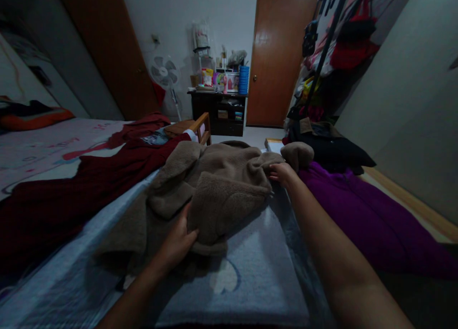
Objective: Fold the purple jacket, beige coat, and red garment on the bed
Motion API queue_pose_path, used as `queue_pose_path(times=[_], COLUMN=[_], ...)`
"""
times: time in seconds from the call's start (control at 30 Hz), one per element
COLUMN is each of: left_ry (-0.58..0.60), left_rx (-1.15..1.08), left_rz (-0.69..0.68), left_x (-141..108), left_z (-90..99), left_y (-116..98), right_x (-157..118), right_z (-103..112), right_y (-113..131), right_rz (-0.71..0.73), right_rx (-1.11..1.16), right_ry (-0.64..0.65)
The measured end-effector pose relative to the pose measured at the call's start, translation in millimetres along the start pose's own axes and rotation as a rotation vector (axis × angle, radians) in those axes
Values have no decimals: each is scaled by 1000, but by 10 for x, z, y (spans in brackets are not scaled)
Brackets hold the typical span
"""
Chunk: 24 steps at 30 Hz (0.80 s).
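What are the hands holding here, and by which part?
Both grip the brown fleece coat: left hand on its folded near edge, right hand at its far right side.

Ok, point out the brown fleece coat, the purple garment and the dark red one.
brown fleece coat (222, 185), head view, on its folded upper panel.
purple garment (358, 214), head view, mid fabric.
dark red garment (82, 181), head view, middle of the cloth.

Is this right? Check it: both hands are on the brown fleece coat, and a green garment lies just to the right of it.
Not quite. Both the left hand and the right hand are on the brown fleece coat, but the garment just to its right is purple, not green. The head view shows this.
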State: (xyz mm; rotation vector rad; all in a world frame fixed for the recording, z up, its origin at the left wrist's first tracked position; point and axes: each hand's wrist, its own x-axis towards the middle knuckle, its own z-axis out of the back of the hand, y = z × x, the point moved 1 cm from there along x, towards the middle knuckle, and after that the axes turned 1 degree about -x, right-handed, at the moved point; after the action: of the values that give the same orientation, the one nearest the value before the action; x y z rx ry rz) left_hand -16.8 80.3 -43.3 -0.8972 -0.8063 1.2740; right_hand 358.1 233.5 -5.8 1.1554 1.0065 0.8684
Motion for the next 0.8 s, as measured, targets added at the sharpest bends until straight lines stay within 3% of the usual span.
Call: queue_pose_path(times=[0.2, 0.37, 0.43, 0.57, 0.8], left_ry=[-74, 16, 148, 445, 595], left_rx=[299, 281, 178, -183, -559], left_rz=[-248, -203, -170, -97, 38], left_x=[176, 332, 359, 309, 60], left_z=[-200, -445, -479, -481, -625], left_y=[-393, -644, -684, -720, -947], right_x=[-69, -80, -35, 109, 324], right_z=[39, 54, 77, 147, 421], right_y=[50, 25, 27, 91, 445], right_rz=[359, 332, 332, 386, 469], right_rx=[-846, -1213, -1266, -1240, -1109], right_ry=[-160, -26, -10, -96, -291])
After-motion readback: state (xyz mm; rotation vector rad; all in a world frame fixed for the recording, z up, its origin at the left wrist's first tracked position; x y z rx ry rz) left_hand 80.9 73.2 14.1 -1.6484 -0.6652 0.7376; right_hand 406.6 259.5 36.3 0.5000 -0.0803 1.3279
